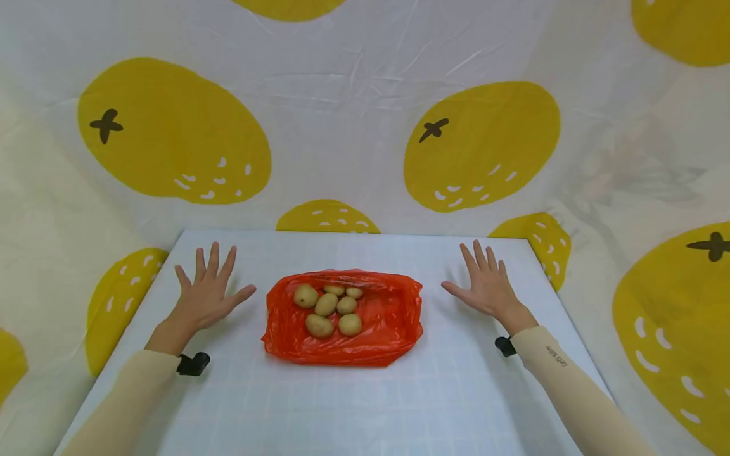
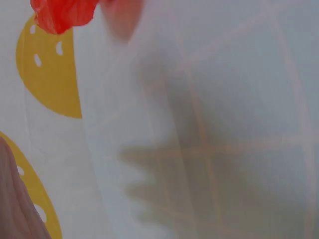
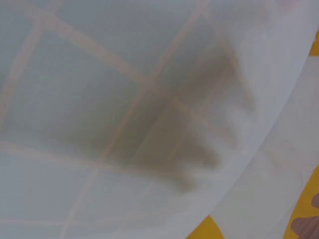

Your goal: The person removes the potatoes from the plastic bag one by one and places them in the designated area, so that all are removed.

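Observation:
In the head view a red plastic bag (image 1: 365,351) lies at the middle of the table, its mouth spread wide. Several potatoes (image 1: 326,304) sit together in its left half, and the right half shows bare red plastic. To the left of the bag my left hand (image 1: 202,297) hovers over the table with fingers spread, holding nothing. My right hand (image 1: 487,288) is held the same way on the right side, apart from the bag. The left wrist view catches a crumpled edge of the red bag (image 2: 65,12) and the hand's shadow; the right wrist view shows mostly shadow on the tabletop.
The white table (image 1: 353,411) has a faint grid pattern. Behind it and along its sides hangs a pale curtain (image 1: 342,126) printed with large yellow fruit. Dark wrist straps (image 1: 194,364) sit at the sleeve cuffs.

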A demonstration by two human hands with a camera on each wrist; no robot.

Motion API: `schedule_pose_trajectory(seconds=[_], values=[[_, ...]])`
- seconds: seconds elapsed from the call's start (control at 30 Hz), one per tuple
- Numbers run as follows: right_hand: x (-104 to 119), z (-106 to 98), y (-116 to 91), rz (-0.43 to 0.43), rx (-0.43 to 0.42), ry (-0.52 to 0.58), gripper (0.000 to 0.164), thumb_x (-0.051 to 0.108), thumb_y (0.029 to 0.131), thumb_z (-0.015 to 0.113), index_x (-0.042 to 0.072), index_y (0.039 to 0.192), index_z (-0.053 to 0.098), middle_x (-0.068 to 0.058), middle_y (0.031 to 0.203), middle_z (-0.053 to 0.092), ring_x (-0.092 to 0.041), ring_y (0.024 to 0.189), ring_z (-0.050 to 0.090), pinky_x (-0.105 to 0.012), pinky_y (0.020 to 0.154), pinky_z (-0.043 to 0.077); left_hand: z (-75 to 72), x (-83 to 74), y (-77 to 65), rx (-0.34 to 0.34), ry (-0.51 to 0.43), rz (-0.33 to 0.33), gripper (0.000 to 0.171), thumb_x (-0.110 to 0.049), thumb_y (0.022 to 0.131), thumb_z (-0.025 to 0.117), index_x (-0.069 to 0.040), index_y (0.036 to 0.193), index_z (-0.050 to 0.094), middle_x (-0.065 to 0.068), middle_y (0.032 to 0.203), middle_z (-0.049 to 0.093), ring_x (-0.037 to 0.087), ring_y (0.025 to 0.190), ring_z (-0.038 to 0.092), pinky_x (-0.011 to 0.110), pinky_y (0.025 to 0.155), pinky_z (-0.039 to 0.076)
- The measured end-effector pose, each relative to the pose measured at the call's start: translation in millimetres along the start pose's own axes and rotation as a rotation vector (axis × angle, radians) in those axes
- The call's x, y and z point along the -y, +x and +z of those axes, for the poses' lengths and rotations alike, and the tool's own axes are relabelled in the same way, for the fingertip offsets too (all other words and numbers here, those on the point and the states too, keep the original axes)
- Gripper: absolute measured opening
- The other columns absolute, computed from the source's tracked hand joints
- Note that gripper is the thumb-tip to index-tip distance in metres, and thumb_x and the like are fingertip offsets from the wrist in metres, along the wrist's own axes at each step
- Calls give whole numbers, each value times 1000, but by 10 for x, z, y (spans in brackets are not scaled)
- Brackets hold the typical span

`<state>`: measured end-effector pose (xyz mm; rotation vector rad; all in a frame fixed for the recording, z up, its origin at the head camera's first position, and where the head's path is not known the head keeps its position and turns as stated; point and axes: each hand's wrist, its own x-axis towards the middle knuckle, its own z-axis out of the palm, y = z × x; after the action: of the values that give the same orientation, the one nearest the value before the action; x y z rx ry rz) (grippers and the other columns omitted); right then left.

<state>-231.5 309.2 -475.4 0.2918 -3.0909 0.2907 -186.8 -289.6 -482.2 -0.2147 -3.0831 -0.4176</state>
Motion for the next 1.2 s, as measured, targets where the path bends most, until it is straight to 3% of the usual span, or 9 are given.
schedule_pose_trajectory(seconds=[0.43, 0.63, 0.73, 0.93, 1.07, 1.2], values=[[395, -151, 41, -46, 13, 63, 109, 81, 88, 51, 18, 167, 11, -18, 173, 2, -50, 157, 6, -73, 121, 15, 212, -317, -16, 0, -187, 49, 97, -62, 98, 50, -15, 166, -2, 24, 171, -11, 52, 154, -17, 82, 112, -12], [612, -236, 56, -79, 30, 92, 108, 80, 87, 53, 20, 167, 13, -16, 174, 2, -48, 157, 7, -75, 119, 19, 369, -483, -17, 60, -423, 46, 93, -53, 101, 54, -18, 167, -3, 22, 172, -5, 47, 158, -7, 73, 121, -5], [715, -253, 60, -119, 37, 102, 107, 79, 87, 54, 21, 167, 13, -16, 174, 4, -47, 157, 8, -74, 118, 21, 450, -554, -21, 81, -530, 52, 93, -46, 102, 58, -18, 167, -2, 20, 173, 0, 45, 159, 1, 69, 124, 5], [903, -289, 66, -195, 33, 135, 104, 75, 89, 56, 22, 167, 14, -14, 174, 2, -45, 159, 6, -72, 119, 23, 559, -651, -25, 30, -634, 65, 90, -45, 101, 62, -19, 167, 8, 18, 171, 22, 44, 155, 23, 68, 119, 27], [1037, -305, 75, -230, 42, 155, 104, 75, 89, 56, 21, 167, 13, -14, 174, 2, -44, 159, 5, -72, 118, 26, 614, -684, -44, -14, -698, 75, 82, -41, 101, 64, -25, 166, 17, 17, 167, 30, 43, 153, 28, 69, 118, 30], [1155, -290, 85, -257, 57, 179, 104, 75, 89, 56, 22, 167, 13, -14, 174, 5, -42, 159, 6, -72, 116, 30, 650, -718, -76, 10, -758, 72, 75, -38, 100, 66, -32, 164, 26, 11, 168, 30, 41, 154, 28, 70, 117, 30]])
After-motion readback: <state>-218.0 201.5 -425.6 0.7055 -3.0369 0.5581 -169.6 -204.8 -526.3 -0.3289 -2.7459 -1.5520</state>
